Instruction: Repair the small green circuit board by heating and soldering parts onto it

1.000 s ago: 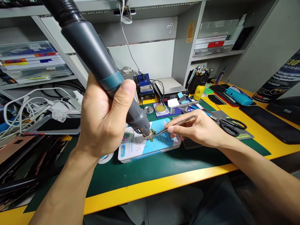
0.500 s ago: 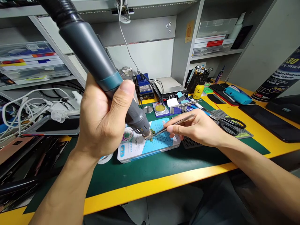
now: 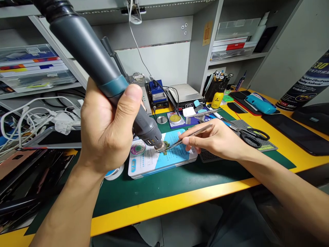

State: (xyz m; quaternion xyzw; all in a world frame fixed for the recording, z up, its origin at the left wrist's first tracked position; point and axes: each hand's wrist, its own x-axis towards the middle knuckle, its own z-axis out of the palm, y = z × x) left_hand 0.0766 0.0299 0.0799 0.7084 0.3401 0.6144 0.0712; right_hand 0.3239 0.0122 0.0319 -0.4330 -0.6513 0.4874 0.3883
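Note:
My left hand [image 3: 110,127] is wrapped round a dark grey hot air gun [image 3: 87,51], tilted so its metal nozzle points down to the right. Close under the nozzle lies a small green circuit board [image 3: 166,146], partly hidden by it. The board rests on a flat blue and white box [image 3: 146,161]. From the right, my right hand [image 3: 210,140] pinches metal tweezers [image 3: 192,133], whose tips reach the board; whether they grip a part of it I cannot tell. A round reel [image 3: 138,148] sits at the box's left end.
Black scissors [image 3: 250,137] lie on a perforated plate to the right. Behind the box are a blue soldering stand [image 3: 157,94], a yellow bottle [image 3: 218,98] and a flux tin [image 3: 175,118]. Phone parts and white cables [image 3: 61,120] crowd the left. A green mat [image 3: 159,188] covers the table.
My left hand and the hot air gun have shifted slightly left, showing more of the reel and the board. My right hand and the tweezers stay almost in place.

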